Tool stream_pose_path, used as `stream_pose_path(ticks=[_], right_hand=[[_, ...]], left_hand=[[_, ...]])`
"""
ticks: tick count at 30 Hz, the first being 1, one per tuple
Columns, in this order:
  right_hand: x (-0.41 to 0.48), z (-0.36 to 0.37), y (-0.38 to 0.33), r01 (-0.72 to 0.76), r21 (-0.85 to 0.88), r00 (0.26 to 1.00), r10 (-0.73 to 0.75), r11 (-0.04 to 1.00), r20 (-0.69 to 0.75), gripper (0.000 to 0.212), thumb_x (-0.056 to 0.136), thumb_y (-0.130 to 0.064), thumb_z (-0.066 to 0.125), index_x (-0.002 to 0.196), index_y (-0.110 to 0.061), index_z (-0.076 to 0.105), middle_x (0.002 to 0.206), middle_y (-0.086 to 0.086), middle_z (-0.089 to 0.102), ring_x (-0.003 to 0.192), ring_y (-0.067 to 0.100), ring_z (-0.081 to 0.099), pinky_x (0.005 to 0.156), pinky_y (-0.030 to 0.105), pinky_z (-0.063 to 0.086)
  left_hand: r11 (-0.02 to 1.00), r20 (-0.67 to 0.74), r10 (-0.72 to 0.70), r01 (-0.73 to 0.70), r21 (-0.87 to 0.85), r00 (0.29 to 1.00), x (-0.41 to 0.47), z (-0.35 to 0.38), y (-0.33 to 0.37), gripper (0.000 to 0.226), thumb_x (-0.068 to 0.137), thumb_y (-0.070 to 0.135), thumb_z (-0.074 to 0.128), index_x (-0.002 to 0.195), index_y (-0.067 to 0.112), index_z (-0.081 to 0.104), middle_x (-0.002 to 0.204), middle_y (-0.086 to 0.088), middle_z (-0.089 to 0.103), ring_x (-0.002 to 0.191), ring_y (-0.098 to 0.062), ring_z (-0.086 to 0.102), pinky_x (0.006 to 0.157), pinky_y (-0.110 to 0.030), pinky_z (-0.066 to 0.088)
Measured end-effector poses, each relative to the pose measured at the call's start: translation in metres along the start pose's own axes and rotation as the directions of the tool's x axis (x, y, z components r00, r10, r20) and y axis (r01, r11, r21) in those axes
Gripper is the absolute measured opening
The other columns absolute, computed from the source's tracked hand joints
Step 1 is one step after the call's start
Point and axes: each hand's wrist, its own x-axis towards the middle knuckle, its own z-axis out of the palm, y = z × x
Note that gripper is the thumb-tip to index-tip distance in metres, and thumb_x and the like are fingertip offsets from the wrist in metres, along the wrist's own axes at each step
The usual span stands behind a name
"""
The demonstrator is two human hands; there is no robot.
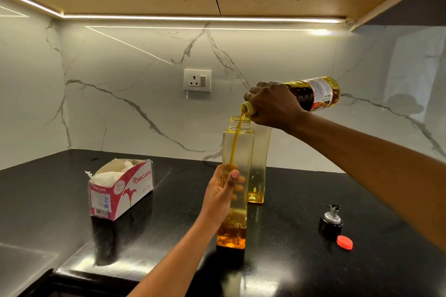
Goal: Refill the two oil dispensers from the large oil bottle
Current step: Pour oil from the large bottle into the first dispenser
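My right hand (272, 106) grips the neck of the large oil bottle (316, 93), tipped almost level with its mouth over the near dispenser. A thin stream of golden oil falls into that tall clear dispenser (237, 147), which stands open on the black counter (60, 200) with a little oil at its bottom. My left hand (223, 193) holds the dispenser around its middle. Just behind it stands the second dispenser (259, 171), partly hidden, with a trace of oil at its base.
A black and silver pourer cap (330, 219) and a red bottle cap (344, 242) lie on the counter at the right. An open tissue box (120, 190) sits at the left. A wall socket (197, 80) is on the marble backsplash.
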Motion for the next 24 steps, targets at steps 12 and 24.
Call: stream_pose_path(ticks=[12,24], right_hand=[[0.0002,0.0007,0.0016,0.001,-0.02,1.0,-0.001,1.0,0.002,0.034,0.091,-0.037,0.052,0.094,-0.006,0.065,0.091,0.01,0.069,0.085,0.027,0.064,0.072,0.035,0.048],[0.0009,-0.0012,0.002,0.013,-0.007,1.0,-0.013,1.0,-0.007,0.031,0.089,-0.033,0.055,0.091,-0.004,0.065,0.088,0.012,0.069,0.083,0.029,0.063,0.071,0.035,0.048]], left_hand=[[1.0,0.0,0.005,-0.005,-0.001,1.0,-0.0004,0.0009,0.0017,0.086,0.052,0.086,0.063,0.106,0.019,0.055,0.08,0.007,0.068,0.069,-0.005,0.063,0.063,-0.018,0.052],[1.0,-0.006,0.011,-0.011,0.019,1.0,-0.0017,0.0009,0.003,0.088,0.053,0.087,0.061,0.107,0.018,0.055,0.08,0.008,0.068,0.07,-0.006,0.063,0.064,-0.019,0.052]])
